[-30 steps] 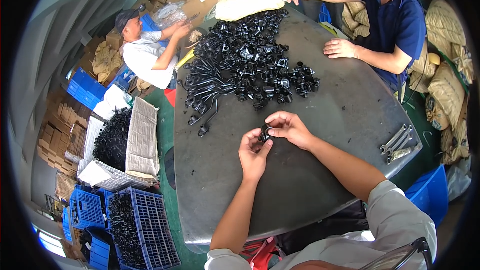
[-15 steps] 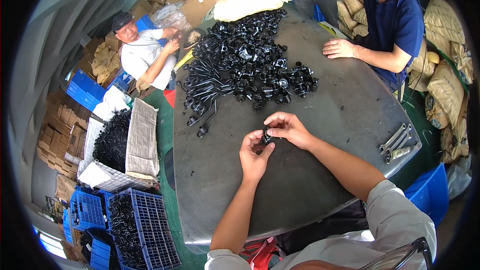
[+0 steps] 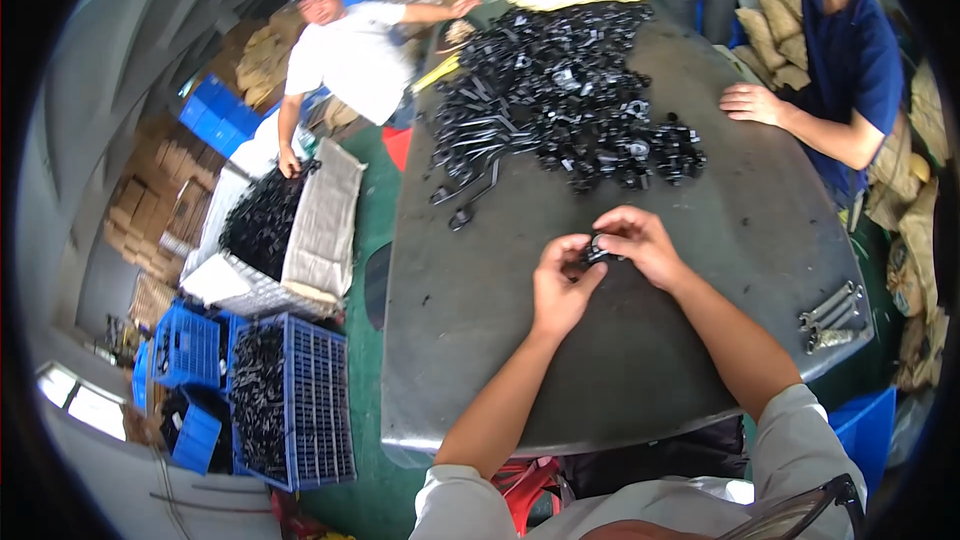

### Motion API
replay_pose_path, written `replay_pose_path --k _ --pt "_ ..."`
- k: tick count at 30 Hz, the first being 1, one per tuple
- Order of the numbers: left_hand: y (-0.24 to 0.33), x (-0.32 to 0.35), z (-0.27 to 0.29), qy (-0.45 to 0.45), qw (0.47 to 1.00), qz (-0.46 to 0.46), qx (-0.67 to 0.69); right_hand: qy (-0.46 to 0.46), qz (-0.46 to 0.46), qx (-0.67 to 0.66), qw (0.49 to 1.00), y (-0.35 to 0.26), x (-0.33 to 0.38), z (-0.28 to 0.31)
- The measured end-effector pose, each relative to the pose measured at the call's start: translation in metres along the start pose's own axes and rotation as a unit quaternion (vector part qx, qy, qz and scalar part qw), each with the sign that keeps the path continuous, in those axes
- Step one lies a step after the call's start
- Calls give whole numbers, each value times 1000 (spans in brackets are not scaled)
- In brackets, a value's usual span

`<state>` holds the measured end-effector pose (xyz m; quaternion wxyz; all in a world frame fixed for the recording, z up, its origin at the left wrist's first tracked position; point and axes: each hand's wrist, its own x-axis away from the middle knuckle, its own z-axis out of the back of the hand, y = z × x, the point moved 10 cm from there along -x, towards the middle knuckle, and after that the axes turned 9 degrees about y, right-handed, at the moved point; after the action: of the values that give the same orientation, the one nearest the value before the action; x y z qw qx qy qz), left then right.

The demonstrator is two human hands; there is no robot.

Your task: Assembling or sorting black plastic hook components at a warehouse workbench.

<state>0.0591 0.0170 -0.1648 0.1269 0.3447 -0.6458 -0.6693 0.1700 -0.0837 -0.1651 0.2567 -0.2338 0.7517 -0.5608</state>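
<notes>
Above the near half of the grey table [image 3: 480, 340], both my hands are closed around one small black ring-shaped clamp [image 3: 597, 250]. The fingers and thumb of my left hand [image 3: 562, 288] grip its left side. My right hand [image 3: 645, 248] pinches it from the upper right. Fingers cover much of the clamp, so its full shape is hidden. Beyond my hands lies a big heap of similar black clamps [image 3: 590, 90], with black bent rods [image 3: 490, 130] fanned out along its left side. A single rod [image 3: 478, 198] sticks out toward me.
Several wrenches [image 3: 832, 315] lie at the table's right corner. A co-worker at the left reaches into a lined bin of black parts [image 3: 262, 230]. Another co-worker's hand [image 3: 752, 103] rests on the right edge. Blue crates [image 3: 318, 400] stand on the floor at left.
The view has shifted, so the table and my hands sit further right. The co-worker at the left has turned and now reaches into the bin. My hands still hold the clamp.
</notes>
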Motion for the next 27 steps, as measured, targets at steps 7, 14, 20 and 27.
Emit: replay_pose_path --k 7,14,20,27 --pt "2 -1 0 1 1000 -18 -25 -2 -2 15 1000 -3 1 0" --pt "12 -1 4 18 1000 -16 -18 -4 -3 32 999 -5 1 -5" --pt "5 -1 2 8 1000 20 10 10 -19 37 999 0 0 1" --pt "2 -2 -1 3 999 34 16 -15 0 15 1000 -9 1 -5"
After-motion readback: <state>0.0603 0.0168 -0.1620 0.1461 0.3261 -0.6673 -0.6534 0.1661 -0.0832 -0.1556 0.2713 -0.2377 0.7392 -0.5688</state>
